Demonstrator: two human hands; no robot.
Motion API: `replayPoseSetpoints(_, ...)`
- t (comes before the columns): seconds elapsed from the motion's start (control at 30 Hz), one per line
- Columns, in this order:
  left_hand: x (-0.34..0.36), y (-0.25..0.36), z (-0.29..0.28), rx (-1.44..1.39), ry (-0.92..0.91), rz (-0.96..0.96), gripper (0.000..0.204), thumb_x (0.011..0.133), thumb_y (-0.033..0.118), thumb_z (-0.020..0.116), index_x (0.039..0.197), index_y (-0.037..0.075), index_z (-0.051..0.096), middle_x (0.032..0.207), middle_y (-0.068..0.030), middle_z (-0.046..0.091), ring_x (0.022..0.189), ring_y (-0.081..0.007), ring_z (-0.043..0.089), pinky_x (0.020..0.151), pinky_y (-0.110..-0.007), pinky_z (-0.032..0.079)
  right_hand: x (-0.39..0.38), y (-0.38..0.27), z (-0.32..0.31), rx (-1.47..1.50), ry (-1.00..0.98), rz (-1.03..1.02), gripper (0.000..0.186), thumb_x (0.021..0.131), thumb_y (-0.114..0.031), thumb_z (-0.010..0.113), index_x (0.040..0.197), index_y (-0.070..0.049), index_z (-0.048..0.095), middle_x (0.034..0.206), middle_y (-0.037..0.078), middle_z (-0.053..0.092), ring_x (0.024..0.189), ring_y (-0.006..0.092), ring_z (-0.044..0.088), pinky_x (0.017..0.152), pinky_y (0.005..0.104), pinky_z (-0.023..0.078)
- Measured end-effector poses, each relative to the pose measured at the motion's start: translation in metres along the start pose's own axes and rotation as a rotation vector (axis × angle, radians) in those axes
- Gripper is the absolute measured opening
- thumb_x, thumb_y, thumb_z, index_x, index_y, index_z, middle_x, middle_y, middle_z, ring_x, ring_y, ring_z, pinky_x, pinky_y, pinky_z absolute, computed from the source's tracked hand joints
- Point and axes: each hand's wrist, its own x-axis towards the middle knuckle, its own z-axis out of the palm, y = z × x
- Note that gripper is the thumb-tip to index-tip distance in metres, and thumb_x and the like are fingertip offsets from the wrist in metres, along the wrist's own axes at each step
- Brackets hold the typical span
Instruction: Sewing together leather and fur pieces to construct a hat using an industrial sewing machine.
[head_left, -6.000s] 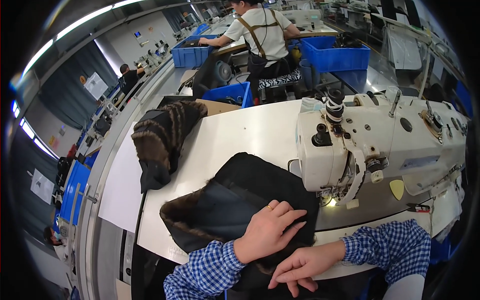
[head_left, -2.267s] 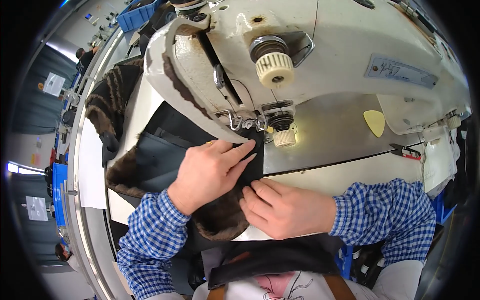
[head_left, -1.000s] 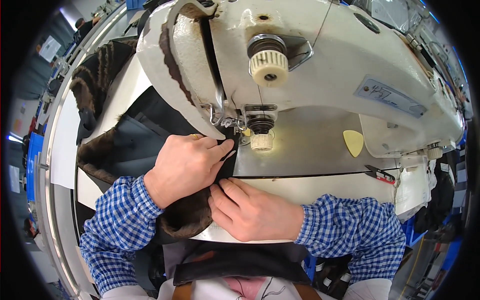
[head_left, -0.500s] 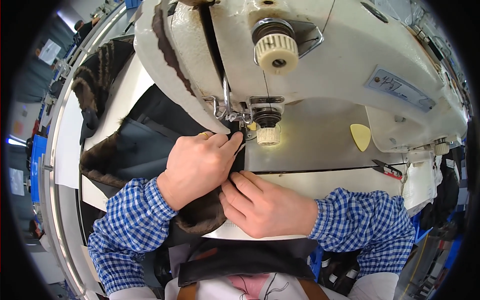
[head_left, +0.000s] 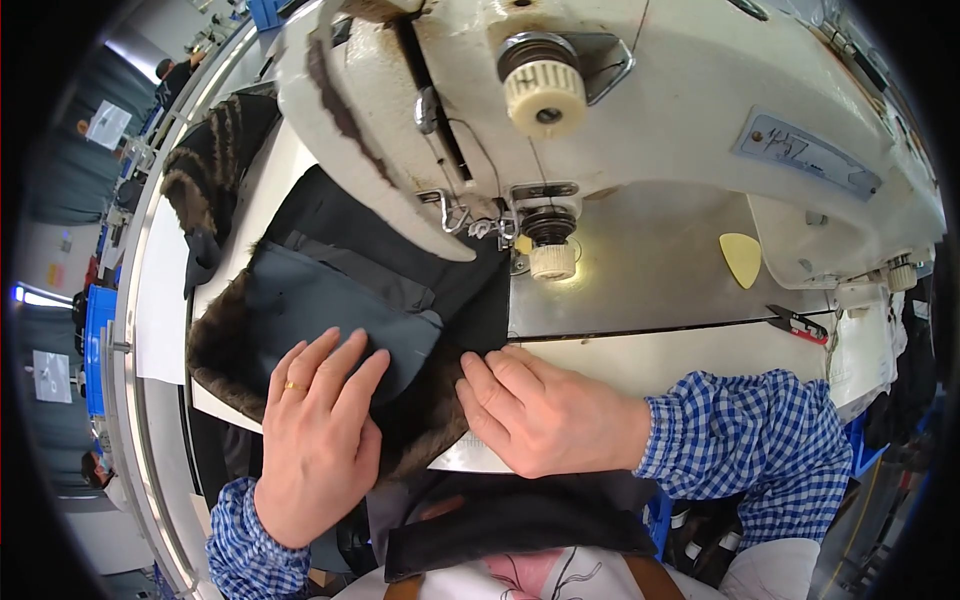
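Observation:
A dark fabric piece with brown fur along its edge (head_left: 340, 310) lies at the left of the sewing machine (head_left: 640, 120), part of it under the needle area (head_left: 510, 235). My left hand (head_left: 322, 435) rests on it with fingers stretched and apart, a ring on one finger. Its fingertips touch the blue-grey inner cloth. At the piece's right edge, in front of the needle area, my right hand (head_left: 550, 415) is closed, its curled fingers pinching the dark cloth beside the fur. The exact grip under those fingertips is hidden.
On the steel machine bed (head_left: 640, 300) lies a yellow pick-shaped piece (head_left: 740, 260). Thread snips (head_left: 797, 324) with a red part lie at the right. Another fur-striped dark piece (head_left: 215, 170) sits at the far left, near a metal rail (head_left: 122, 400) and a blue bin (head_left: 98, 340).
My left hand has left the needle area, moved left and toward me, and spread open on the cloth. More of the blue-grey cloth shows. My right hand stays at the edge.

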Motion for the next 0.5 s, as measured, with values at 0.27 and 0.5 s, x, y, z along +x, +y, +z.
replayPoseSetpoints(0.27,0.039,0.016,0.003,-0.088,0.375,0.421,0.027,0.056,0.012,0.063,0.083,0.008,0.064,0.066,-0.0037,0.042,0.058,-0.0214,0.047,0.051,-0.035,0.037,0.026,-0.036,0.031,0.232,0.026,0.135,0.029,0.075,-0.023,0.063,0.096,-0.003,0.071,0.077,0.010,0.060,0.075,0.0315,0.061,0.084,0.0523,0.054)
replayPoseSetpoints(0.5,0.022,-0.011,0.028,-0.763,0.054,0.040,0.028,0.077,0.000,0.068,0.105,-0.001,0.068,0.086,-0.0177,0.069,0.072,-0.0338,0.067,0.066,-0.038,0.055,0.008,-0.025,-0.003,-0.003,-0.043,0.021,0.037,0.079,-0.026,0.061,0.097,0.005,0.068,0.102,0.026,0.071,0.097,0.0454,0.069,0.084,0.0481,0.057)
